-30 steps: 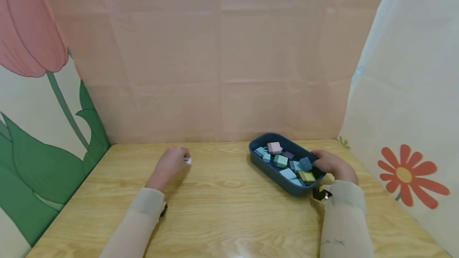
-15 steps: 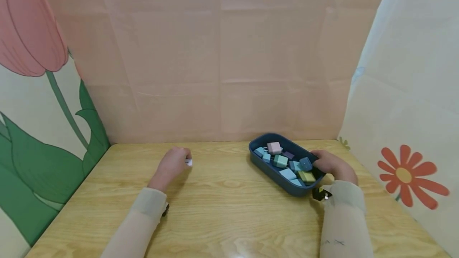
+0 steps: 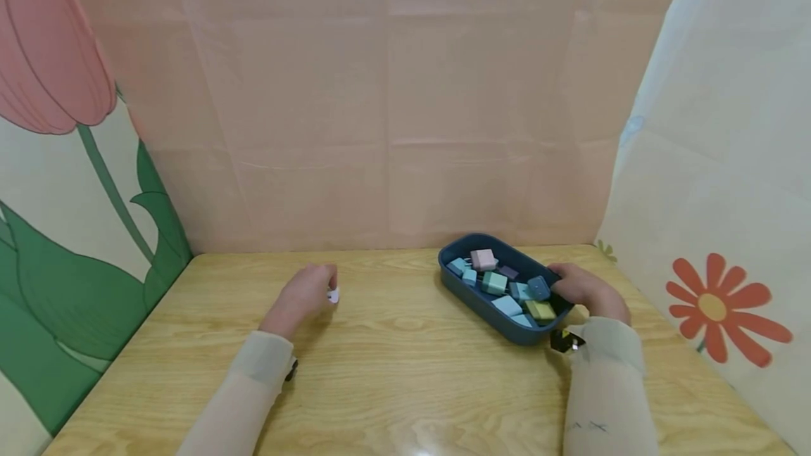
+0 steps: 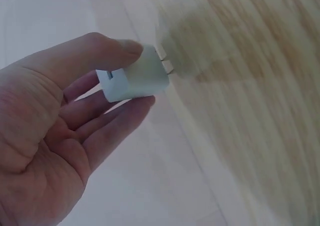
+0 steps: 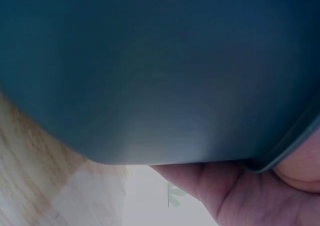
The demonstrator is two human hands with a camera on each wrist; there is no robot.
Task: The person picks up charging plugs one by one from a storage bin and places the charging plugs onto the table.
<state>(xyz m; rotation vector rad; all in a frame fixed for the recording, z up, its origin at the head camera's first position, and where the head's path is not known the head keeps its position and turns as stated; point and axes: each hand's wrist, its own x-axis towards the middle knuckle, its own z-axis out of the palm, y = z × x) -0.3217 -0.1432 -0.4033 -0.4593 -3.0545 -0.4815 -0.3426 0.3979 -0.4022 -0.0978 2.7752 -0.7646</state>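
Over the left part of the table, my left hand point(image 3: 305, 295) pinches a white USB charger plug point(image 3: 333, 295) between thumb and fingers. In the left wrist view, the charger plug point(image 4: 137, 76) has its two prongs pointing toward the wooden surface, and a USB port shows on its other end. My right hand point(image 3: 586, 290) grips the near right end of a dark blue oblong bin point(image 3: 484, 309). Several charger plugs lie loose inside, among them a pink one point(image 3: 483, 260), a green one point(image 3: 494, 283) and a yellow-green one point(image 3: 541, 312). The bin's wall point(image 5: 150, 86) fills most of the right wrist view.
The wooden table point(image 3: 393, 371) runs back to a pinkish cloth backdrop point(image 3: 380, 125). A tulip-printed sheet point(image 3: 63, 231) borders the left side, a flower-printed sheet point(image 3: 709, 195) the right. Bare tabletop lies between the left hand and the bin.
My left hand has shifted slightly right, then a little nearer, and the charger plug has tilted in its fingers. The right hand keeps its grip on the bin; the head view has shifted slightly.
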